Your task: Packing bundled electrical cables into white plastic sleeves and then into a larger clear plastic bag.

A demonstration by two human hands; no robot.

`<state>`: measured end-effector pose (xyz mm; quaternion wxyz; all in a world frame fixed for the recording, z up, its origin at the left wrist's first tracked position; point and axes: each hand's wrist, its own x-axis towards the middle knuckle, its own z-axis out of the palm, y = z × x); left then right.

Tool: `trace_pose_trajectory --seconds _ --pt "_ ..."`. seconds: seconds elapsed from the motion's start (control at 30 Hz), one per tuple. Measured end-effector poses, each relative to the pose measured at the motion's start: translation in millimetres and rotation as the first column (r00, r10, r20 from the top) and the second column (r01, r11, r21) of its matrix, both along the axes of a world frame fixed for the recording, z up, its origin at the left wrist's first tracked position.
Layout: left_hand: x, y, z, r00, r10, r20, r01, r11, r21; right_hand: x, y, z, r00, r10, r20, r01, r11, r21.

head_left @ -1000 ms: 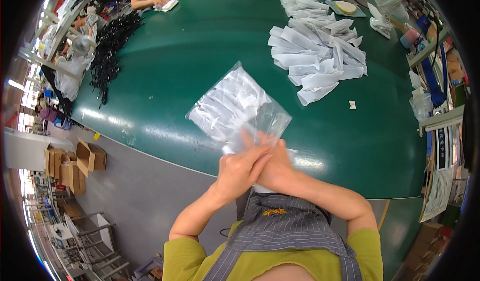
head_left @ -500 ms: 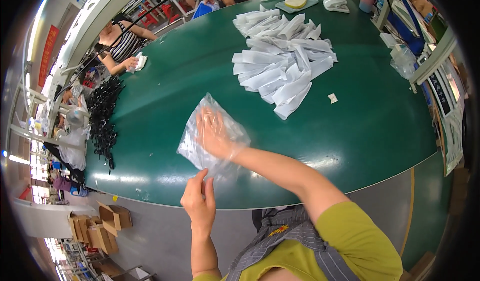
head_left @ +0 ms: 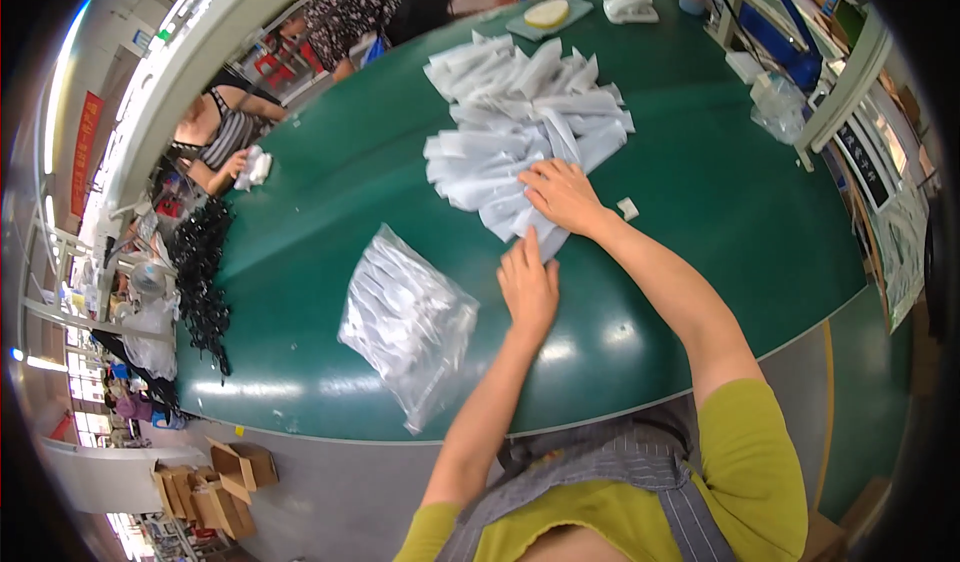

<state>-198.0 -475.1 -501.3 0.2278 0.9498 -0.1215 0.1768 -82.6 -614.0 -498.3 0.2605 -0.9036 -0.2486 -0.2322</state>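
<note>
A loose heap of thin, whitish translucent packets (head_left: pixel 480 177) lies spread on the green table; what is inside them I cannot make out. My right hand (head_left: pixel 563 198) rests on the heap's near right side, palm down with fingers spread over the packets. Just below it, my left hand (head_left: pixel 530 284) reaches up with fingers stretched out, fingertips touching the near end of the lowest packet and thumb apart. To the left of my left hand, a clear plastic bag (head_left: pixel 405 317) lies flat, with several white packets inside it.
A tangle of black cords or straps (head_left: pixel 200 272) lies along the table's left edge. Across the table a person's hand (head_left: pixel 238 165) holds a white item. A yellow round pad (head_left: pixel 547 13) and a white device (head_left: pixel 625 2) stand far back. A small white scrap (head_left: pixel 627 209) lies right of the heap.
My right hand has come out of the clear bag and moved right onto the heap. The left hand has moved right and forward to the packets. The bag now lies alone.
</note>
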Motion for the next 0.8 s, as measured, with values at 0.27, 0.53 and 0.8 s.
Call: trace_pose_trajectory --seconds 0.27,0.53,0.8 --pt "-39.0 10.9 1.9 0.965 -0.258 -0.044 0.222 0.896 -0.386 -112.5 -49.2 31.7 0.932 -0.323 -0.165 0.319 0.947 -0.049" --pt "-86.4 18.3 68.2 0.950 -0.307 0.066 0.306 0.859 -0.410 -152.9 -37.5 52.1 0.991 0.040 -0.128 -0.039 0.999 0.011" --pt "-131.8 48.3 58.6 0.971 -0.089 -0.221 -0.036 0.861 -0.507 -162.5 0.0 26.6 0.987 0.158 -0.024 -0.157 0.987 0.038"
